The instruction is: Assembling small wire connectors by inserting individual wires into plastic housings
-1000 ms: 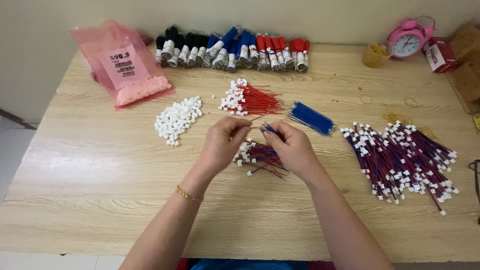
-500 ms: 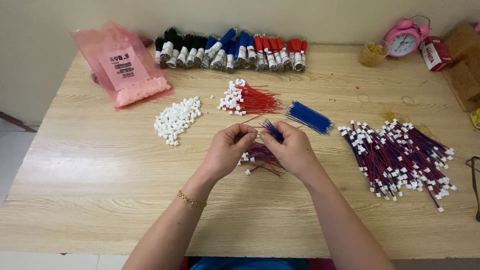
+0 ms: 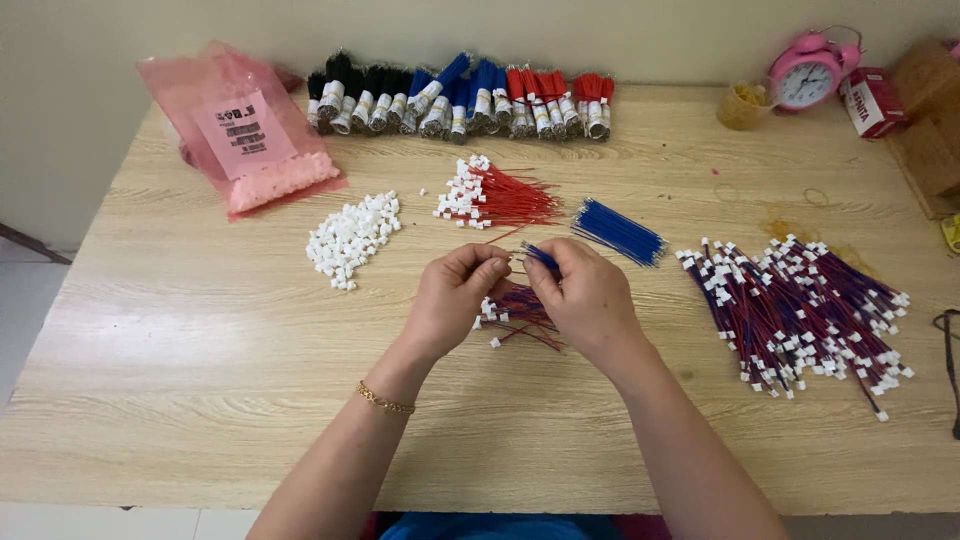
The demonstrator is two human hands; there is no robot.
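Note:
My left hand (image 3: pixel 455 300) and my right hand (image 3: pixel 585 298) meet at their fingertips over the middle of the wooden table (image 3: pixel 200 400). My right hand pinches a short blue wire (image 3: pixel 540 256) that sticks up and left from its fingers. My left hand's fingertips close on something small at that wire's end; what it is stays hidden. Just under both hands lies a small heap of red and blue wires with white connectors (image 3: pixel 515 315). A gold bracelet (image 3: pixel 385 400) circles my left wrist.
A pile of white connectors (image 3: pixel 350 235), red wires with connectors (image 3: pixel 495 195) and loose blue wires (image 3: pixel 618 232) lie beyond my hands. A big heap of finished wires (image 3: pixel 800 310) is at right. At the back are wire bundles (image 3: pixel 460 95), a pink bag (image 3: pixel 245 130), a pink clock (image 3: pixel 808 72).
Both hands stay together at the table's middle; the fingers shift slightly around the blue wire. Nothing else has moved.

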